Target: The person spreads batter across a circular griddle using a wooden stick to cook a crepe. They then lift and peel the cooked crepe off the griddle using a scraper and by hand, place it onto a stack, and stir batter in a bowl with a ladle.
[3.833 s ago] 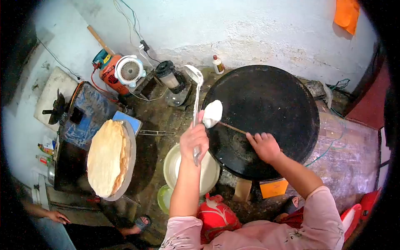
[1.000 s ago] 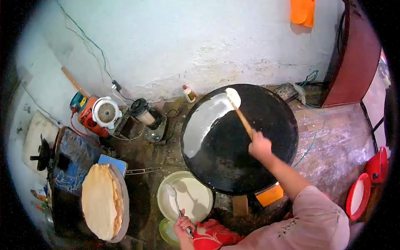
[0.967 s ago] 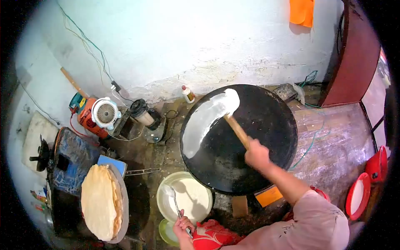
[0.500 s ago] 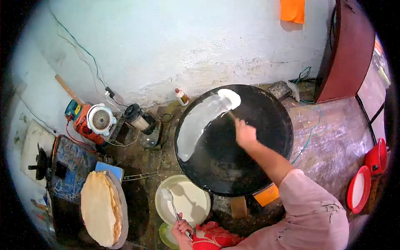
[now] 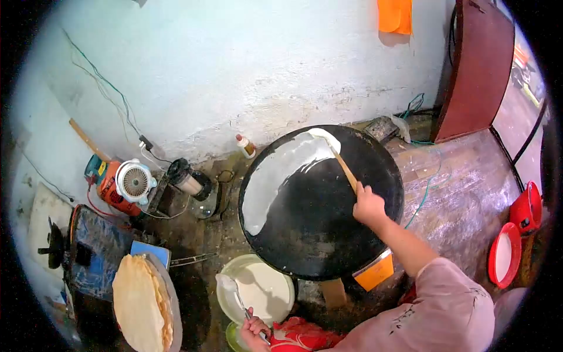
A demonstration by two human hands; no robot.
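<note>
Round black griddle (image 5: 337,232); wet white batter (image 5: 264,188) smeared eight to twelve o'clock. Right hand (image 5: 369,206) curled round wooden spreader (image 5: 346,170), tip at twelve. Off griddle's seven, pale bowl (image 5: 249,259) of batter; left hand (image 5: 254,331) clutches coated metal ladle (image 5: 239,298), head at bowl's ten.

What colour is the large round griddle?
The griddle is black where no batter covers it; the head view shows it best.

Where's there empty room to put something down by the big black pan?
The floor right of the pan has a big bare patch, between the pan, the dark red board and the red bowl, but a green cord crosses it. Left and near sides are crowded: blender, batter bowl, pancakes, left hand.
</note>
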